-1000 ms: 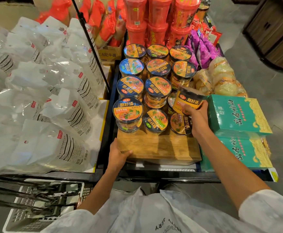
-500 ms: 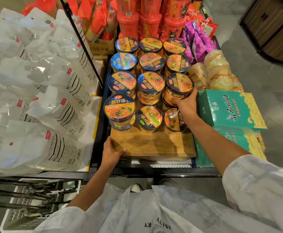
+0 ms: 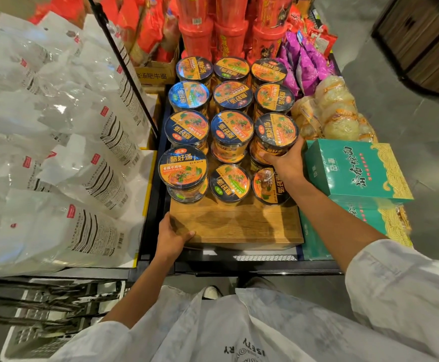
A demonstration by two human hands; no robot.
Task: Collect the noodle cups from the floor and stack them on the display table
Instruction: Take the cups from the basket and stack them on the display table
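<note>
Several noodle cups with orange-and-navy lids stand in three columns on a wooden display board (image 3: 236,226). My right hand (image 3: 285,163) grips one noodle cup (image 3: 275,135) by its side, set upright on top of another cup in the right column, third row from the back. My left hand (image 3: 171,237) rests on the board's front left corner, thumb on top. In front of the held cup stands a single cup (image 3: 270,186); the front left cup (image 3: 183,167) is stacked two high.
White plastic bags (image 3: 64,142) fill the shelf to the left, behind a black slanted bar (image 3: 124,66). Green boxes (image 3: 354,171) sit close to my right wrist. Red cups (image 3: 229,35), purple packets and pale noodle bundles (image 3: 336,111) lie behind. A white basket (image 3: 43,322) is at lower left.
My right hand carried the cup from a tilted position above the right column and set it upright on the stack there. My left hand stayed on the board's corner.
</note>
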